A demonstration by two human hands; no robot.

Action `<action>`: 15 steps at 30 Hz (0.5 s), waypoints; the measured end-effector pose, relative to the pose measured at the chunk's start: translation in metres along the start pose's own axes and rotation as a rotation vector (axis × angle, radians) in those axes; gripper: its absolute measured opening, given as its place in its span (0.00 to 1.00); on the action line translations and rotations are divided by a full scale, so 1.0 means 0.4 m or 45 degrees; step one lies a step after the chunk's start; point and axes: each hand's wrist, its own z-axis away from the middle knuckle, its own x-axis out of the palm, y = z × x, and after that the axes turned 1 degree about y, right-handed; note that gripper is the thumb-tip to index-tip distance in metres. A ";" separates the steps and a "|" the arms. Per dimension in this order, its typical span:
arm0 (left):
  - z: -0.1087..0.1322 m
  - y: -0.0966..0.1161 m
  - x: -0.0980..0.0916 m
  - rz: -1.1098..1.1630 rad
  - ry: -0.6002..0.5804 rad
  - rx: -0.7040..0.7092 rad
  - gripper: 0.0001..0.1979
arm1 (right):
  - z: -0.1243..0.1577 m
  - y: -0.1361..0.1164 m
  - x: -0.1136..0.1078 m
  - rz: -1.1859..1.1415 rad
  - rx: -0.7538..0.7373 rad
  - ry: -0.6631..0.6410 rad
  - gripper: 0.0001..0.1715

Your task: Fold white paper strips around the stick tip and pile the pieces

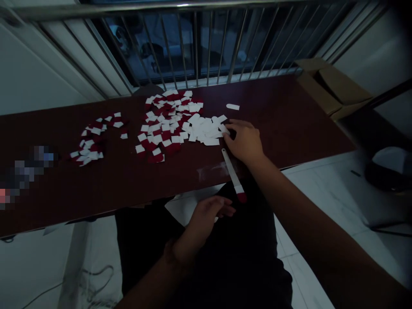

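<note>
**Three heaps of paper squares (170,124) on a dark tabletop (277,124)**

I have the right hand (244,141) slightly open, fingertips on the white heap (206,131). The left hand (206,223), curled, is just below one red-tipped strip (233,176); whether it holds anything, I cannot tell. One cardboard box (331,86) sits beyond the right hand.

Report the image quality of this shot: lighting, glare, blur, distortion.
Head view: dim overall, with darkened corners; the left hand and right hand look dark but fairly sharp; a pale smear on the table may be glare or residue; a pixelated patch obscures the left edge; wide-angle distortion bends the window bars.
</note>
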 end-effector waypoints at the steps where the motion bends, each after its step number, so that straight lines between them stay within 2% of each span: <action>1: -0.001 -0.003 -0.004 -0.003 0.022 0.004 0.15 | 0.006 -0.001 -0.002 -0.007 -0.016 0.003 0.16; 5: -0.002 -0.011 -0.009 0.004 0.042 -0.019 0.15 | 0.011 -0.007 -0.008 0.039 -0.064 0.013 0.13; 9: 0.002 -0.012 -0.005 0.010 0.033 0.003 0.15 | 0.006 -0.006 -0.014 0.093 0.020 0.091 0.15; 13: 0.025 -0.004 -0.005 -0.003 0.051 0.043 0.14 | 0.006 0.024 -0.024 -0.151 0.144 0.279 0.13; 15: 0.043 0.009 -0.008 -0.034 0.029 0.088 0.14 | 0.012 0.041 -0.029 -0.346 0.198 0.302 0.12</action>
